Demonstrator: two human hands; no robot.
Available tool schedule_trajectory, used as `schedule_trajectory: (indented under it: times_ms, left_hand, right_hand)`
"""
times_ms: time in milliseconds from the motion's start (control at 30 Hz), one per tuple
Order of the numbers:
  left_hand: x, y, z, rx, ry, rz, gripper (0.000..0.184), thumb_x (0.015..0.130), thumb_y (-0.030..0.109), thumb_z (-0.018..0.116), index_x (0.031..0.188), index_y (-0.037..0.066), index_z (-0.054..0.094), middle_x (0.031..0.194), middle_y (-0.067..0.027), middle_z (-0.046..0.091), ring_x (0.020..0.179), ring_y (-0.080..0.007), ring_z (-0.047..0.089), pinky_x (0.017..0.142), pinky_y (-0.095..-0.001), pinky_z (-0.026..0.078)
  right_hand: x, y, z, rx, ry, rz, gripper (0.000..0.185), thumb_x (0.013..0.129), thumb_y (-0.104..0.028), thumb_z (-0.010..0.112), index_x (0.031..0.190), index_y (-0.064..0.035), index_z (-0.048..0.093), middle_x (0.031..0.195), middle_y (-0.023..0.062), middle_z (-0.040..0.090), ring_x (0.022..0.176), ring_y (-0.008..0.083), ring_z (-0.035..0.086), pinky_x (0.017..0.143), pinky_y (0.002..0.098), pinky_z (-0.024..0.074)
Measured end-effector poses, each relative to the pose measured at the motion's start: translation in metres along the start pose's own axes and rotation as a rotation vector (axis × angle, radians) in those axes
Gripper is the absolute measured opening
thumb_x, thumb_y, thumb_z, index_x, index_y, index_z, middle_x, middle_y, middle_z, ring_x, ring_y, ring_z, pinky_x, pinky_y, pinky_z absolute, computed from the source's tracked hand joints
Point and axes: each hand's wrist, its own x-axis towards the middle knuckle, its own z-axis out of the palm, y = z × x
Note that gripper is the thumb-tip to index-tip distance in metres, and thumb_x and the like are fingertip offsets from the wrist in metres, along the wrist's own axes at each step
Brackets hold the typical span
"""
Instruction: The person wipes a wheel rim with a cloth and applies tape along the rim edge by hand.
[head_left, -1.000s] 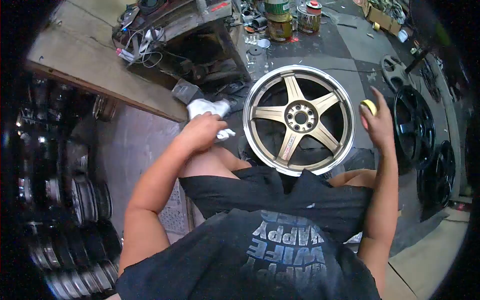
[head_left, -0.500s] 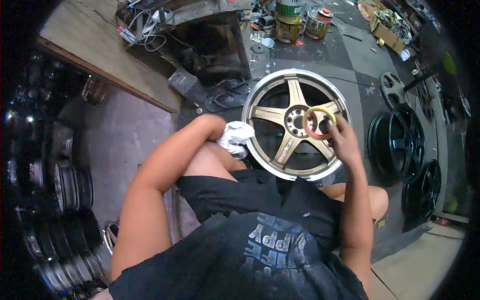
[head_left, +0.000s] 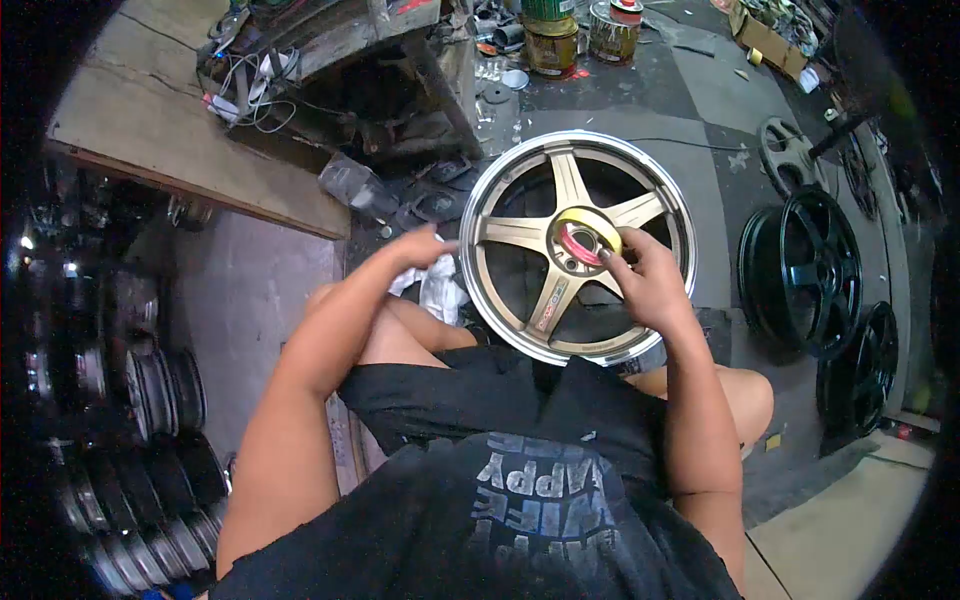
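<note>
A gold five-spoke wheel (head_left: 551, 299) with a polished silver rim lies face up in front of my knees. My right hand (head_left: 650, 282) pinches a roll of yellow tape (head_left: 598, 224) with a pink inner ring, held over the wheel's hub. My left hand (head_left: 420, 247) is near the wheel's left edge with a finger stretched toward the rim. Below it a crumpled white cloth (head_left: 440, 291) rests by my leg; whether the hand still touches it is unclear.
Black wheels (head_left: 822, 272) stand at the right, beside a grey wheel cover (head_left: 785, 150). Paint cans (head_left: 551, 48) are at the top. A wooden board (head_left: 200, 130) and a cluttered bench lie upper left. Several rims (head_left: 150, 395) are stacked on the left.
The tape roll in my right hand has come from the wheel's right side to over its hub. My left hand has shifted from on the cloth to above it, a finger now extended.
</note>
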Motion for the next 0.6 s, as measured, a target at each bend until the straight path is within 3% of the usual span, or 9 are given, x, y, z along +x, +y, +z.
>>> schedule_trajectory:
  times_ms: [33,100,233,267,300,400,467,533,600]
  left_hand:
    - [-0.011,0.013,0.006,0.165,-0.092,-0.007,0.091,0.091,0.069,0.072,0.141,-0.006,0.062,0.1,-0.0265,0.075,0.093,-0.0317,0.074,0.086,-0.0488,0.057]
    - [-0.004,0.009,0.051,-0.37,-0.153,-0.246,0.076,0.096,0.062,0.07,0.135,-0.003,0.064,0.103,-0.019,0.072,0.093,-0.0384,0.07,0.083,-0.058,0.055]
    - [-0.025,0.051,0.082,-0.717,-0.073,-0.245,0.064,0.101,0.052,0.067,0.139,0.001,0.06,0.124,-0.02,0.071,0.108,-0.0367,0.072,0.097,-0.0571,0.056]
    - [-0.027,0.06,0.073,-0.841,-0.134,-0.328,0.058,0.103,0.046,0.065,0.14,0.002,0.06,0.127,-0.0208,0.071,0.112,-0.0358,0.072,0.099,-0.0562,0.057]
    - [-0.037,0.073,0.063,-0.842,-0.109,-0.393,0.048,0.104,0.041,0.064,0.133,0.003,0.063,0.118,-0.0178,0.073,0.106,-0.0336,0.074,0.095,-0.0529,0.059]
    - [-0.058,0.078,0.05,-0.968,-0.087,-0.209,0.038,0.107,0.042,0.058,0.121,0.008,0.068,0.106,-0.0108,0.073,0.085,-0.0246,0.073,0.08,-0.0468,0.06]
    - [-0.098,0.121,0.026,-1.057,-0.004,-0.116,0.028,0.107,0.036,0.058,0.112,0.01,0.067,0.095,-0.0049,0.069,0.08,-0.0203,0.069,0.074,-0.0427,0.058]
    - [-0.089,0.13,0.016,-1.16,-0.163,0.07,0.027,0.108,0.028,0.057,0.123,0.007,0.067,0.109,-0.0071,0.073,0.101,-0.0207,0.07,0.088,-0.0371,0.056]
    - [-0.123,0.175,0.001,-1.332,-0.267,0.303,0.042,0.109,0.01,0.05,0.15,0.001,0.051,0.134,-0.0138,0.068,0.12,-0.0262,0.069,0.103,-0.0439,0.056]
  right_hand:
    - [-0.002,-0.003,-0.005,-0.017,0.017,-0.001,0.037,0.098,-0.02,0.074,0.125,0.004,0.071,0.115,0.0262,0.073,0.101,0.0395,0.073,0.086,0.044,0.0575]
    - [-0.008,-0.006,-0.011,-0.03,0.045,-0.007,0.037,0.098,-0.02,0.074,0.124,0.0043,0.071,0.114,0.0265,0.073,0.099,0.0396,0.073,0.085,0.0438,0.0576]
    - [-0.026,-0.007,-0.027,-0.046,0.123,-0.042,0.032,0.097,-0.018,0.073,0.121,0.003,0.072,0.108,0.0251,0.074,0.095,0.0396,0.073,0.081,0.0449,0.0573]
    - [-0.029,-0.005,-0.033,-0.1,0.148,-0.046,0.031,0.097,-0.018,0.073,0.119,0.0026,0.072,0.106,0.0251,0.074,0.093,0.04,0.072,0.08,0.045,0.0568]
    - [-0.033,-0.004,-0.036,-0.155,0.166,-0.053,0.03,0.096,-0.019,0.074,0.118,0.0021,0.072,0.104,0.0251,0.073,0.091,0.0403,0.072,0.079,0.045,0.0563]
    - [-0.037,-0.006,-0.042,-0.156,0.283,0.045,0.027,0.095,-0.019,0.076,0.113,0.0009,0.071,0.093,0.0249,0.072,0.085,0.0386,0.072,0.078,0.044,0.055]
    - [-0.033,0.002,-0.05,-0.016,0.415,-0.057,0.026,0.097,-0.02,0.075,0.109,0.0024,0.07,0.089,0.0198,0.073,0.082,0.0256,0.071,0.077,0.0402,0.0537]
    - [-0.033,0.009,-0.065,0.05,0.426,0.015,0.028,0.099,-0.022,0.074,0.107,0.0042,0.069,0.088,0.0141,0.073,0.08,0.0158,0.064,0.077,0.0368,0.0516]
    - [-0.039,0.005,-0.067,0.067,0.554,-0.023,0.026,0.102,-0.022,0.071,0.109,0.0029,0.066,0.09,0.0101,0.069,0.08,0.0141,0.059,0.075,0.0338,0.0498]
